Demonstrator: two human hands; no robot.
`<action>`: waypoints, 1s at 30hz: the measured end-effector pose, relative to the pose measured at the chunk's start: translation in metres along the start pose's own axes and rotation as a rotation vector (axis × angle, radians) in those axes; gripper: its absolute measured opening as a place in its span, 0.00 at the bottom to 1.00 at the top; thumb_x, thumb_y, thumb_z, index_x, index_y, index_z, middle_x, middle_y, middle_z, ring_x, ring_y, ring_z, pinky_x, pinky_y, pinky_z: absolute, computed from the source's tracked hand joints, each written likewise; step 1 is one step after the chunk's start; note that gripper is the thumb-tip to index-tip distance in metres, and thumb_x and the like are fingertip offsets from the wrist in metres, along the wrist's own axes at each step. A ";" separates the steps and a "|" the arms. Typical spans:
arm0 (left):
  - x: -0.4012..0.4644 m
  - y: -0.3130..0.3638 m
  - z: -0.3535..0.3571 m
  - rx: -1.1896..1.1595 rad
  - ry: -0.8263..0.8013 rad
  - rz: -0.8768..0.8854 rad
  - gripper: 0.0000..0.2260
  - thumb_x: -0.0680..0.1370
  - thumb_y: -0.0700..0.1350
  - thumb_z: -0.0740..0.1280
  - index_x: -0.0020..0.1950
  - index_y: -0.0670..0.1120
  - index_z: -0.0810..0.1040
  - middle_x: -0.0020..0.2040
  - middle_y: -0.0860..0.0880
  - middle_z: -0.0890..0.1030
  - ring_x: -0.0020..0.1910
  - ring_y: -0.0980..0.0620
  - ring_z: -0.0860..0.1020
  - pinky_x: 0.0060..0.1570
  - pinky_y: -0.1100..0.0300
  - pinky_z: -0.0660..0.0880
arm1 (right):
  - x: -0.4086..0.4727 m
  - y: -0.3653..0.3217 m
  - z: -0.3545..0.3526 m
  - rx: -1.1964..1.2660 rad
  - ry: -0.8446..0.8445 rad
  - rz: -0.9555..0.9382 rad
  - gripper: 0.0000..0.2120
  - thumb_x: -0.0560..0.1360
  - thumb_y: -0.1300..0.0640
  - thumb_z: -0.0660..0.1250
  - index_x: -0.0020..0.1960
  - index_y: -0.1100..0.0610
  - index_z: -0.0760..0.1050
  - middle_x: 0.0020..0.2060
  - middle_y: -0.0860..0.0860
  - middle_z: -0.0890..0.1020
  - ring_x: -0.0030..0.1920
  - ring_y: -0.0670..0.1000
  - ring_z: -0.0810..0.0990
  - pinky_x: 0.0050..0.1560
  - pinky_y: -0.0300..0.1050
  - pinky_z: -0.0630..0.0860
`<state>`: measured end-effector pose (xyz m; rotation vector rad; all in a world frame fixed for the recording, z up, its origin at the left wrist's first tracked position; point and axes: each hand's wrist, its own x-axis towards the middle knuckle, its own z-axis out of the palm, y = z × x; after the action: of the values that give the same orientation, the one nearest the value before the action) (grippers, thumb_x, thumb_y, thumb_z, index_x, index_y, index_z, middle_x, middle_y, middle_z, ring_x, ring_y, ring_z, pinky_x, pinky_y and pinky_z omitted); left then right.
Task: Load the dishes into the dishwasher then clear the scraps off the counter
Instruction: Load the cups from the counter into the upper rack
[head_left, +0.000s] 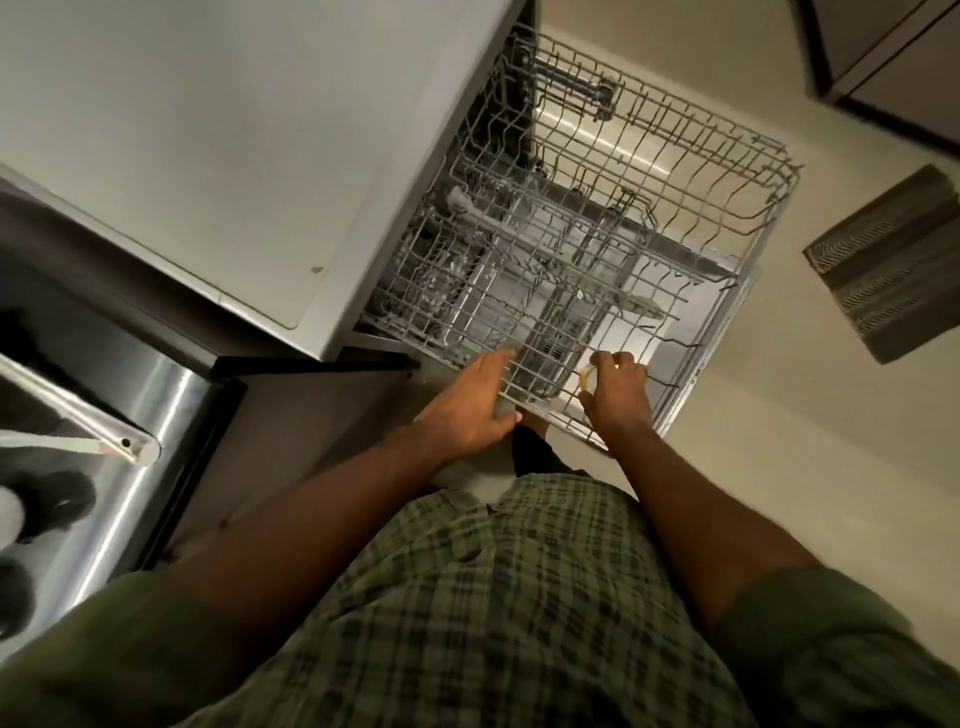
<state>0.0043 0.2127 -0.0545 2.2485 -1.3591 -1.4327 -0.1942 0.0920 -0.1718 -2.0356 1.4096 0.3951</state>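
Note:
The dishwasher stands open with its grey wire upper rack (727, 291) pulled out over the floor. My left hand (467, 405) is at the rack's front left corner. Its fingers and thumb grip what looks like a clear glass (537, 382), which lies against the front wires. My right hand (615, 389) is a little to the right, over the front rim. It holds a small pale yellow cup (587, 378), mostly hidden by the fingers. The lower rack (447, 291) shows through the wires, with some clear ware at its left.
A white counter (208, 130) runs along the left above the dishwasher. A stainless oven door with a bar handle (78, 415) lies at the lower left. A floor vent (893, 265) sits on the beige floor at the right, with a dark cabinet (893, 52) beyond.

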 end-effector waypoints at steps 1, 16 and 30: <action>-0.002 -0.002 -0.001 -0.007 0.000 -0.010 0.39 0.79 0.47 0.74 0.83 0.51 0.55 0.81 0.47 0.64 0.79 0.48 0.65 0.77 0.44 0.66 | 0.002 -0.001 0.001 -0.004 0.000 0.006 0.26 0.77 0.58 0.74 0.73 0.55 0.70 0.69 0.60 0.72 0.68 0.62 0.69 0.65 0.57 0.73; -0.007 -0.007 -0.007 -0.103 0.052 -0.081 0.38 0.80 0.47 0.72 0.84 0.49 0.54 0.81 0.47 0.63 0.79 0.48 0.64 0.78 0.45 0.65 | 0.023 -0.007 -0.004 -0.110 -0.106 0.030 0.38 0.78 0.52 0.73 0.82 0.51 0.57 0.78 0.62 0.64 0.77 0.65 0.65 0.70 0.64 0.74; -0.026 -0.006 -0.037 -0.138 0.254 -0.019 0.39 0.80 0.49 0.72 0.84 0.50 0.53 0.81 0.46 0.62 0.79 0.48 0.64 0.78 0.46 0.65 | 0.000 -0.104 -0.056 -0.115 0.028 -0.426 0.41 0.77 0.44 0.74 0.83 0.46 0.56 0.82 0.59 0.59 0.80 0.64 0.62 0.76 0.65 0.66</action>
<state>0.0334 0.2242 -0.0214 2.2663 -1.1278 -1.1578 -0.1044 0.0804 -0.0954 -2.3683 0.9466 0.2674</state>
